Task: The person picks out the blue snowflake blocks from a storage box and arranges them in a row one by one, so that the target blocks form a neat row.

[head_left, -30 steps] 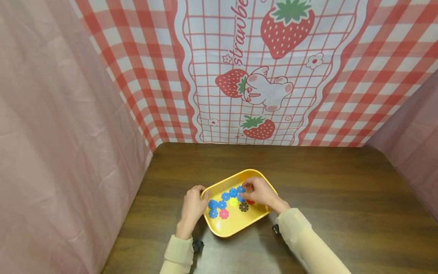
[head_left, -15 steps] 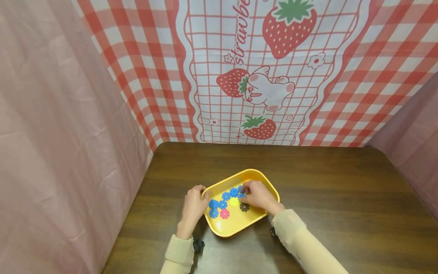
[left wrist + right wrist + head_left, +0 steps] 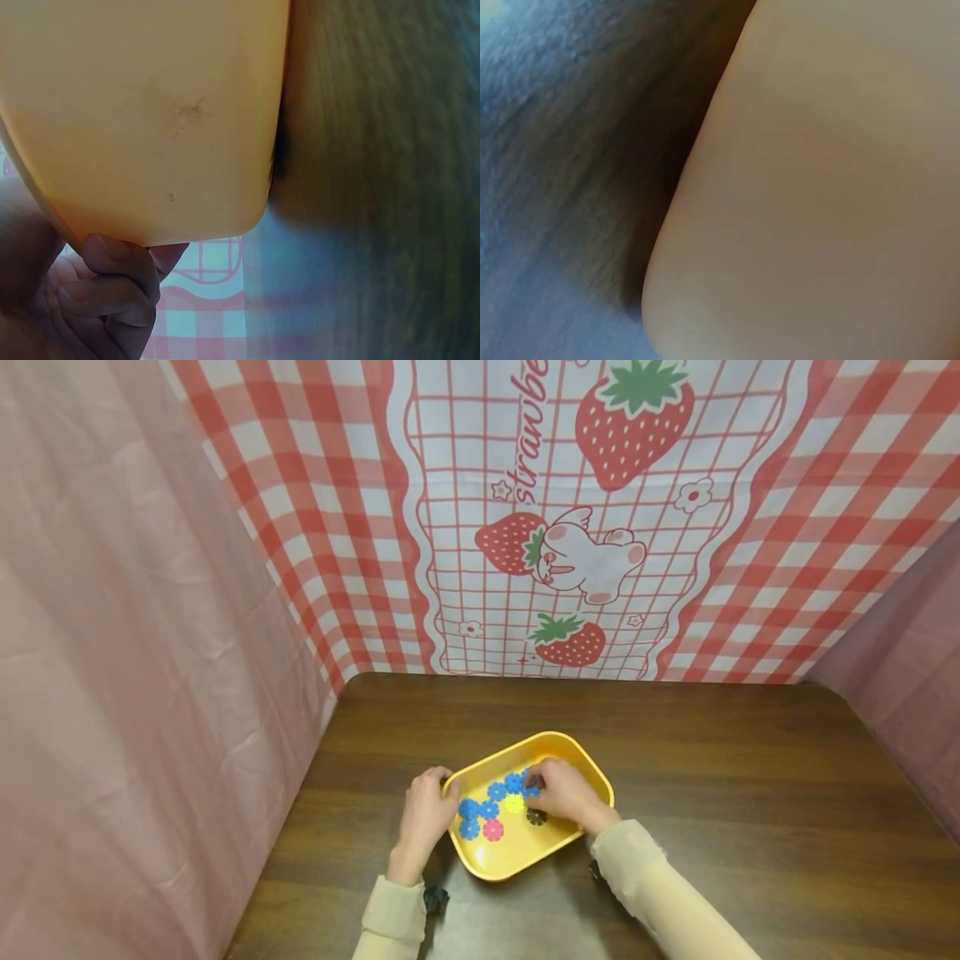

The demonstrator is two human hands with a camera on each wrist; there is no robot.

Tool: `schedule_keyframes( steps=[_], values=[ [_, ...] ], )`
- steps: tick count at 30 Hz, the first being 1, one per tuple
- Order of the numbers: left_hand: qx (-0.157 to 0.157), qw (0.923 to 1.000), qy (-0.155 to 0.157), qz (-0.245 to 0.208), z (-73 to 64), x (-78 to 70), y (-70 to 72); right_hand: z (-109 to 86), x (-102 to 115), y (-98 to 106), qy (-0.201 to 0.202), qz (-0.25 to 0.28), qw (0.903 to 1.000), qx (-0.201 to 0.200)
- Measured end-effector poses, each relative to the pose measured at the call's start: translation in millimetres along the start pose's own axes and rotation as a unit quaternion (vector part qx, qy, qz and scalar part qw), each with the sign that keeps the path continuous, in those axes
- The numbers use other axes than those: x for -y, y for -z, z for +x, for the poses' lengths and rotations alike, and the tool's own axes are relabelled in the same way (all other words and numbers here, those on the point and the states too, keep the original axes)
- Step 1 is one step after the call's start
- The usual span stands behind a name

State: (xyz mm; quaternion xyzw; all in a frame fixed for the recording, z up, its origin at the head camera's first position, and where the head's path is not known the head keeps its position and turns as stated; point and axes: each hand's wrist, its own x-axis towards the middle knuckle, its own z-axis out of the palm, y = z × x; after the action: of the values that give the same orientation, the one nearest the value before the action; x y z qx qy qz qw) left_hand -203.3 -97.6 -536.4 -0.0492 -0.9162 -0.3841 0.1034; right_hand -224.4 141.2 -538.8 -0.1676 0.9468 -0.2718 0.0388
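My left hand (image 3: 429, 810) grips the left end of a yellow plastic tray (image 3: 517, 852), thumb over the rim. In the left wrist view, that hand's curled fingers (image 3: 112, 292) lie against the tray's outer wall (image 3: 157, 142). My right hand (image 3: 564, 791) reaches inside the tray, its bent fingers and thumb at the right end of a row of blue notched discs (image 3: 497, 792). Whether it pinches one, I cannot tell. Close by lie a yellow disc (image 3: 514, 802) and a dark brown disc (image 3: 536, 817). A pink disc (image 3: 493, 831) rests farther left.
The tray stands on a dark wooden table (image 3: 712, 793). A red-checked strawberry cloth (image 3: 570, 552) hangs behind it, with a pink curtain (image 3: 150, 652) at the left. The right wrist view holds mostly the tray's outer wall (image 3: 802, 187) and table surface.
My right hand has shifted slightly down and left within the tray, now covering the red disc seen earlier. My left hand keeps its grip on the rim.
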Motion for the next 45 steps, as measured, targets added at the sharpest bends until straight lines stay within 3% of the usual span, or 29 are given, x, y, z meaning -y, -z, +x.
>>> schedule_keyframes(
  steps=[11,21,33,40,45],
  values=[
    [0.007,0.9999,0.006,0.007,-0.3,-1.0,0.4,-1.7,2,0,-0.015,-0.017,0.9997,0.007],
    [-0.007,1.0000,-0.003,0.006,-1.8,0.8,-0.5,-2.9,3,-1,0.000,-0.022,0.9997,-0.004],
    [-0.001,1.0000,0.000,0.008,-2.4,-1.4,-0.1,-2.7,5,-2,-0.027,-0.031,0.9991,-0.002],
    [-0.002,1.0000,0.000,0.010,-1.5,-0.7,-0.3,-2.7,2,3,-0.031,0.008,0.9992,-0.025],
    [-0.003,1.0000,0.001,0.006,-1.3,-0.1,0.0,-4.9,-1,12,-0.020,0.006,0.9987,-0.047]
  ],
)
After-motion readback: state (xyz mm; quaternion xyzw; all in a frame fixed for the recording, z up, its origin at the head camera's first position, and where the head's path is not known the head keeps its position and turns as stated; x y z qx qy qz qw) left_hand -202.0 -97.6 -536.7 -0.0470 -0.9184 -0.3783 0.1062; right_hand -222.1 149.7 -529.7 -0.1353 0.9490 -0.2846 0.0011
